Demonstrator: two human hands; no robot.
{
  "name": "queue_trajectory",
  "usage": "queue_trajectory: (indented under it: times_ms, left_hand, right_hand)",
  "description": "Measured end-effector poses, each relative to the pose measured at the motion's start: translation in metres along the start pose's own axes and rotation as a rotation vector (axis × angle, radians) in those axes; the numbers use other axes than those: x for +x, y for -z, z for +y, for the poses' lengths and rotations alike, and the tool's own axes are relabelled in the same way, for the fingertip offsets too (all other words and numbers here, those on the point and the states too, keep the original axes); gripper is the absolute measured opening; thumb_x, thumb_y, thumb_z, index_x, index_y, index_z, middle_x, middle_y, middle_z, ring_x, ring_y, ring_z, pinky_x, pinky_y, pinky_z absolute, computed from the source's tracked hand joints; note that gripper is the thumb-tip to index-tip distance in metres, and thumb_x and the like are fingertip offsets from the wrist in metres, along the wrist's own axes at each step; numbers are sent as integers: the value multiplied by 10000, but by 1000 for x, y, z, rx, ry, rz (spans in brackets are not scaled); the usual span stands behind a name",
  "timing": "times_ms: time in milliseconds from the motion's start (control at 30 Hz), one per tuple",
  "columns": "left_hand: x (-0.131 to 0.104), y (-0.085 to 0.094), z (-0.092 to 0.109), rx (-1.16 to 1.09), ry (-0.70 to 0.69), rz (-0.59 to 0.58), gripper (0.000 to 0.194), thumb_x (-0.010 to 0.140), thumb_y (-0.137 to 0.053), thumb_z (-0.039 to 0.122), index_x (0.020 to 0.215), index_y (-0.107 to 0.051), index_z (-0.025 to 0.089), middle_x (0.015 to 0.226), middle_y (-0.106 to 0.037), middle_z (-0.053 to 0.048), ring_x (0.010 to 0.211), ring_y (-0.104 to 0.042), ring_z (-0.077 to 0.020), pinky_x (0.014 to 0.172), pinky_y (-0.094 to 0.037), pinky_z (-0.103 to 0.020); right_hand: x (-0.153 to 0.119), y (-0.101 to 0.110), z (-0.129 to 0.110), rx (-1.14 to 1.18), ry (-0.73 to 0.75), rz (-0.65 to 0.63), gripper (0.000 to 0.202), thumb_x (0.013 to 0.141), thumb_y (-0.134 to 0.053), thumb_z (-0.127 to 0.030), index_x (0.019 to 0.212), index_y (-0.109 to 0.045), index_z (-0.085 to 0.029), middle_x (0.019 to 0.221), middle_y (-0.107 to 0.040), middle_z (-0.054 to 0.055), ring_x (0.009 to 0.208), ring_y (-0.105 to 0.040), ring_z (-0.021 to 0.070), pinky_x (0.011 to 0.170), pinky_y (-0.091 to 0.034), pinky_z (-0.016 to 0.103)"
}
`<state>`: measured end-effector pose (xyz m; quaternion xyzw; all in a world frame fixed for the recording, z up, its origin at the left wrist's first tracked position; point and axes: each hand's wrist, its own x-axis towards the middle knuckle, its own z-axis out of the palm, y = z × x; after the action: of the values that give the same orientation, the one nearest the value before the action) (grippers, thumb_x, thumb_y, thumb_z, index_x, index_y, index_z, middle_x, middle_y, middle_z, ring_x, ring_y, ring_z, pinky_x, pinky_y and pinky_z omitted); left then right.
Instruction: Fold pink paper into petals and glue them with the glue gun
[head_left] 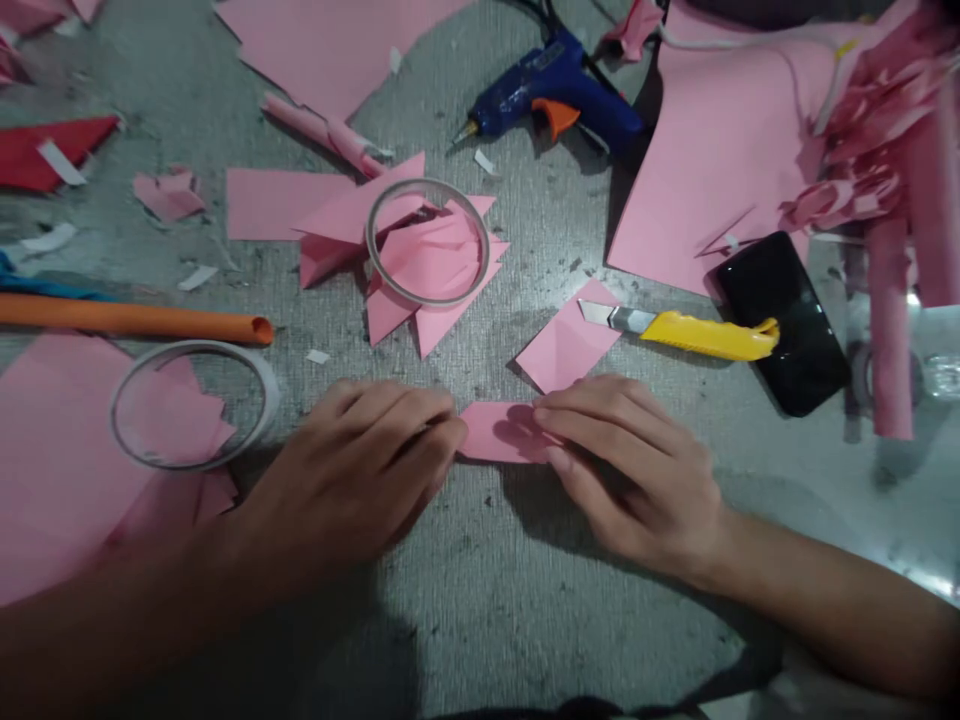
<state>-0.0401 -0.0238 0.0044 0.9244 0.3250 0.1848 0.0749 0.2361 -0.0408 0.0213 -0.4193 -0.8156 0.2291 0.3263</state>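
Left hand and right hand face each other, a little apart, backs up.
I see left fingers curled close, right fingers and thumb pinching, left forearm and right forearm slanting inward.

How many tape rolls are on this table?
2 clearly: a thin roll on folded pink pieces, a thicker roll left of the left hand. A round object at right is unclear; others may hide.
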Motion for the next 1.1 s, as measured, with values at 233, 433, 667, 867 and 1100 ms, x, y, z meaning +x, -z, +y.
queue_trajectory:
  times_ms: [233,433,667,867,1100]
  left_hand:
    - [-1,7,-7,-246,152,148,103,1071,-546,165,1144,-590,223,1010,-805,-25,868,-720,-216,830,-485,-414]
    - [0,18,-2,-417,158,138,169,1047,-601,132,1138,-673,255,1032,-799,7,957,-756,-162,886,-575,-328]
    - [0,14,-4,-610,298,171,60,1057,-677,225,1070,-718,267,978,-787,23,882,-756,-119,785,-605,-244]
    - [2,14,-3,-788,306,183,106,967,-804,193,935,-716,242,1017,-792,6,832,-767,-123,651,-586,-213]
    - [-3,5,9,-804,618,311,185,945,-834,218,1094,-754,296,1003,-777,25,825,-747,-123,719,-632,-214]
  right_hand:
    - [-11,2,0,155,-89,85,436,1057,-718,-408,1437,-623,-219,1189,-814,109,1049,-799,253,878,-674,391]
    - [-12,-4,4,287,-40,154,397,997,-681,-65,1346,-704,-252,1032,-828,55,846,-795,183,740,-670,314]
    - [-9,-3,6,347,32,116,407,987,-726,-88,1368,-726,-231,1101,-845,86,976,-815,203,796,-688,324]
    - [-3,2,5,371,-1,115,212,1000,-747,-91,1169,-814,-199,1030,-836,96,896,-808,175,759,-683,281]
    - [-2,-1,3,375,0,136,211,963,-766,-43,1116,-824,-175,979,-838,90,865,-806,167,751,-681,254]
